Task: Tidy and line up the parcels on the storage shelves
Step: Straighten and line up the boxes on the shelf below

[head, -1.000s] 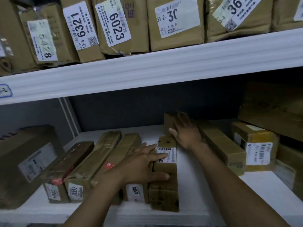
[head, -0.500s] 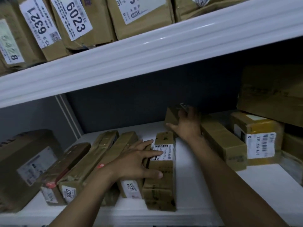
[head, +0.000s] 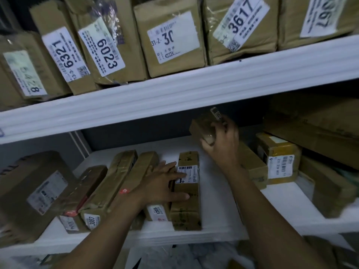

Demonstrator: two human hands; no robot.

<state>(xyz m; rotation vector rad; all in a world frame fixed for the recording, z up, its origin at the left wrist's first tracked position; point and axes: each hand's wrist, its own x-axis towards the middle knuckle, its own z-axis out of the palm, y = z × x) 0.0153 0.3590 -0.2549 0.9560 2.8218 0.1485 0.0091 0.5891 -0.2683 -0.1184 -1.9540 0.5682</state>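
Observation:
On the lower white shelf (head: 217,208) several long brown parcels lie side by side. My left hand (head: 163,186) rests flat with spread fingers on a narrow parcel with a barcode label (head: 187,208) and on the one marked 1205 (head: 157,212) beside it. My right hand (head: 221,142) grips a small taped brown parcel (head: 202,127), lifted above the shelf near the back wall. Left of these lie the parcel marked 3007 (head: 108,191) and a darker parcel with red tape (head: 81,195).
A large box (head: 29,193) stands at the lower shelf's left end. Boxes crowd the right side, one with a barcode label (head: 277,156). The upper shelf (head: 194,88) holds upright labelled parcels 6321 (head: 64,59), 6023 (head: 104,51) and 3617 (head: 240,28).
My right hand has closed around the small parcel at the back and raised it off the shelf. My left hand has stayed on the row of parcels.

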